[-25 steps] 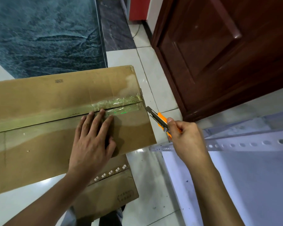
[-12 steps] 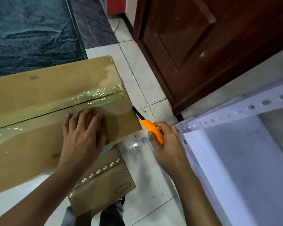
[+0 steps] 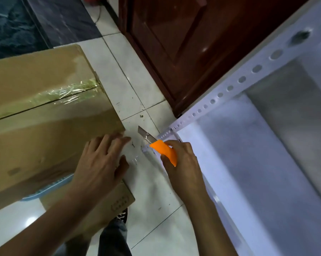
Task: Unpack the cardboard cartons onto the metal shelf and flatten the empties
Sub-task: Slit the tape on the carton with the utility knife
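Opening the carton (image 3: 45,130): left hand (image 3: 100,163) presses flat on it, right hand (image 3: 181,169) beside grips the knife (image 3: 164,153). The tape (image 3: 63,95) ahead likely needs slitting.

Left hand (image 3: 102,163) flat, fingers spread — right hand (image 3: 184,164) curled round the utility knife (image 3: 164,151).

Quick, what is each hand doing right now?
Left hand: open, fingers straight on the large brown cardboard carton.
Right hand: gripping the orange-handled utility knife, blade out.
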`<state>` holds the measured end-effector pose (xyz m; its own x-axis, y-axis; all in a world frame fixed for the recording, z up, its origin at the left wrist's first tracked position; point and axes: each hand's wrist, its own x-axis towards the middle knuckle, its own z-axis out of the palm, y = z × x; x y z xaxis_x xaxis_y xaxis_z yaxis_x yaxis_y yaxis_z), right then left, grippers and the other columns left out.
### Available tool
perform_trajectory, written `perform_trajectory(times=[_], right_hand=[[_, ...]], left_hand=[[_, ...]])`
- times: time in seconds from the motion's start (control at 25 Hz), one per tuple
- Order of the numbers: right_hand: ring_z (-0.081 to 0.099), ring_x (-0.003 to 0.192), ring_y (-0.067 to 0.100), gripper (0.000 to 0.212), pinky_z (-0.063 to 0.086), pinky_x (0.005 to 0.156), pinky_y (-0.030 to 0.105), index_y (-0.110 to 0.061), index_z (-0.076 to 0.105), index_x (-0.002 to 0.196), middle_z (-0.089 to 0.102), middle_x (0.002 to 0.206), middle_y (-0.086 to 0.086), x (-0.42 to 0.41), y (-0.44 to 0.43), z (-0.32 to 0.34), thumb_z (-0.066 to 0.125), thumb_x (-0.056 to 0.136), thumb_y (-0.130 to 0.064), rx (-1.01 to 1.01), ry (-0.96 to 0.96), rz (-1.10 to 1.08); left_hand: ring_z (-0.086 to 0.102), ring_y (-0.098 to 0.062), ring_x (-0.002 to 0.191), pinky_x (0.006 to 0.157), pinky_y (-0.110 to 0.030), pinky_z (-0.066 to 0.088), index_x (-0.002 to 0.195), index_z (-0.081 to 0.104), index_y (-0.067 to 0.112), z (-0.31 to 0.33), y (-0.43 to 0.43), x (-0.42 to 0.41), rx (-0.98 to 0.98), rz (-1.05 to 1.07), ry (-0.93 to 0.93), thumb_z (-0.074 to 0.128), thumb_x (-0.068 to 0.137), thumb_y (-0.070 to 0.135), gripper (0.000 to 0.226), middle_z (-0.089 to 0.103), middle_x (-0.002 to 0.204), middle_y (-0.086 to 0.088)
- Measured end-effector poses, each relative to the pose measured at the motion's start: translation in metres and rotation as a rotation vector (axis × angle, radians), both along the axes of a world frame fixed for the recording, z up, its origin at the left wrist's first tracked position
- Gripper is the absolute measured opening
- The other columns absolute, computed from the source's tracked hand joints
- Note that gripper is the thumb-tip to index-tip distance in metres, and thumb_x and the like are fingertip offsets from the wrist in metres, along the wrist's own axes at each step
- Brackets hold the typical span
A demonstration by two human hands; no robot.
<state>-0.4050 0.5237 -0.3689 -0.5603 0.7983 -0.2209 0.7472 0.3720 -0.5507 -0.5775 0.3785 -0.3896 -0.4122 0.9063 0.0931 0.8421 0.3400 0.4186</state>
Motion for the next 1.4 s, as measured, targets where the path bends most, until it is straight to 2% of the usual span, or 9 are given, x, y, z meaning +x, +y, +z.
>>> perform_trajectory(times=[0.24, 0.4, 0.64, 0.92, 1.12, 1.24, 1.4], right_hand=[[0.057, 0.102, 0.023, 0.038, 0.048, 0.091, 0.042, -0.032, 0.061, 0.128, 0.053, 0.115, -0.005, 0.059, 0.007, -0.006, 0.071, 0.092, -0.024, 0.024, -0.067, -0.104], [0.057, 0.1, 0.025, 0.035, 0.046, 0.09, 0.042, -0.028, 0.064, 0.125, 0.053, 0.109, -0.004, 0.088, 0.014, -0.01, 0.071, 0.091, -0.019, 0.112, -0.112, -0.191], [0.06, 0.092, 0.035, 0.032, 0.04, 0.079, 0.039, -0.022, 0.068, 0.122, 0.06, 0.105, 0.011, 0.111, 0.03, -0.027, 0.073, 0.091, -0.023, 0.217, -0.222, -0.322], [0.059, 0.093, 0.042, 0.033, 0.044, 0.081, 0.046, -0.016, 0.067, 0.122, 0.061, 0.106, 0.017, 0.113, 0.049, -0.042, 0.073, 0.089, -0.019, 0.265, -0.304, -0.381], [0.058, 0.098, 0.041, 0.039, 0.042, 0.084, 0.046, -0.018, 0.066, 0.125, 0.06, 0.11, 0.016, 0.113, 0.049, -0.041, 0.075, 0.087, -0.017, 0.278, -0.275, -0.371], [0.059, 0.099, 0.038, 0.045, 0.041, 0.086, 0.046, -0.021, 0.063, 0.13, 0.061, 0.113, 0.012, 0.103, 0.045, -0.038, 0.076, 0.087, -0.016, 0.317, -0.217, -0.343], [0.059, 0.1, 0.038, 0.042, 0.04, 0.086, 0.045, -0.019, 0.064, 0.131, 0.062, 0.114, 0.011, 0.073, 0.033, -0.028, 0.069, 0.09, -0.011, 0.352, -0.121, -0.279]], left_hand=[[0.054, -0.034, 0.114, 0.091, -0.045, 0.046, 0.133, 0.06, 0.013, -0.005, 0.015, 0.03, 0.0, -0.083, -0.029, 0.043, 0.089, 0.033, 0.051, 0.06, 0.129, -0.01], [0.051, -0.032, 0.115, 0.091, -0.043, 0.045, 0.132, 0.06, 0.013, -0.005, 0.022, 0.049, 0.014, -0.112, -0.04, 0.056, 0.086, 0.024, 0.048, 0.06, 0.128, -0.009], [0.053, -0.032, 0.114, 0.088, -0.044, 0.048, 0.13, 0.061, 0.014, -0.007, 0.029, 0.061, 0.006, -0.153, -0.041, 0.053, 0.087, 0.028, 0.046, 0.061, 0.126, -0.008], [0.052, -0.03, 0.112, 0.088, -0.043, 0.047, 0.127, 0.062, 0.013, -0.009, 0.026, 0.063, -0.003, -0.142, -0.055, 0.061, 0.086, 0.018, 0.042, 0.062, 0.122, -0.008], [0.051, -0.029, 0.114, 0.091, -0.044, 0.047, 0.128, 0.062, 0.013, -0.008, 0.025, 0.061, -0.023, -0.116, -0.072, 0.074, 0.083, 0.014, 0.047, 0.062, 0.124, -0.008], [0.048, -0.026, 0.114, 0.09, -0.042, 0.046, 0.128, 0.061, 0.014, -0.005, 0.024, 0.057, -0.007, -0.101, -0.061, 0.066, 0.087, 0.016, 0.041, 0.061, 0.124, -0.008], [0.05, -0.028, 0.115, 0.09, -0.043, 0.047, 0.13, 0.06, 0.015, -0.002, 0.021, 0.045, -0.018, -0.07, -0.064, 0.052, 0.088, 0.028, 0.044, 0.061, 0.125, -0.007]])
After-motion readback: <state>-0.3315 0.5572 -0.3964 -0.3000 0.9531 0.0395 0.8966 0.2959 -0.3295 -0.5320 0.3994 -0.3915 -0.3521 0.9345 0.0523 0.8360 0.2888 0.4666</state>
